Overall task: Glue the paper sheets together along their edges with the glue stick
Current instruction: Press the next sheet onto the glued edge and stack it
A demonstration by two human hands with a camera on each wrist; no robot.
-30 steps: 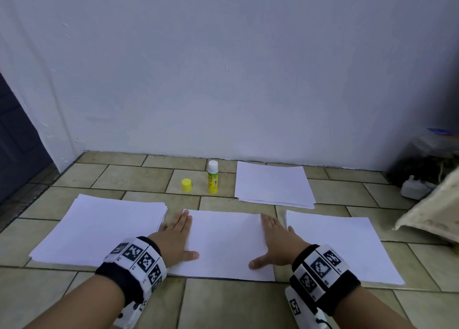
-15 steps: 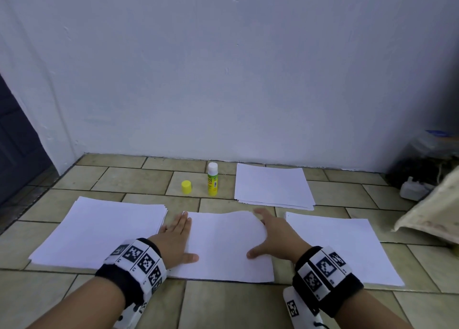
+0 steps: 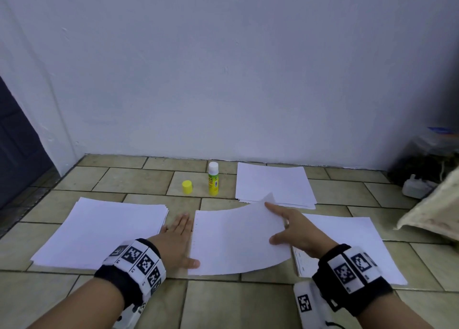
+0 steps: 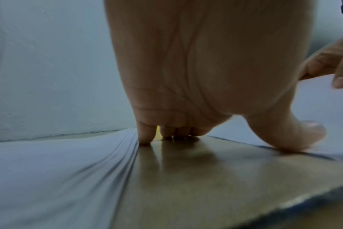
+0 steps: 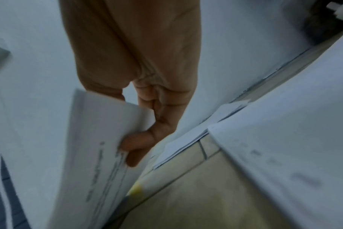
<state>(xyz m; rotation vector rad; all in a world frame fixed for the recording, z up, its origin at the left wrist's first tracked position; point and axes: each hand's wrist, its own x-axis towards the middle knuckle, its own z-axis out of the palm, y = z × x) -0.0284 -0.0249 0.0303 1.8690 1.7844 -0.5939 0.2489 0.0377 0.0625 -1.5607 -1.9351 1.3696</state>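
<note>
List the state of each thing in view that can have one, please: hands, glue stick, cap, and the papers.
Left hand: flat on the floor, fingers straight, thumb at the middle sheet's edge.
Right hand: pinches the middle sheet's right side.
Middle sheet: right side lifted, curved.
Glue stick: upright, uncapped.
Yellow cap: off, beside the stick.
Other paper stacks: lying flat.

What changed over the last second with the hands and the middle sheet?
The right hand, flat on the middle sheet a second ago, has pinched its right edge and lifted it, curling that side up. The left hand stays flat at the sheet's left edge. The glue stick, its cap and the other stacks have not moved.
</note>
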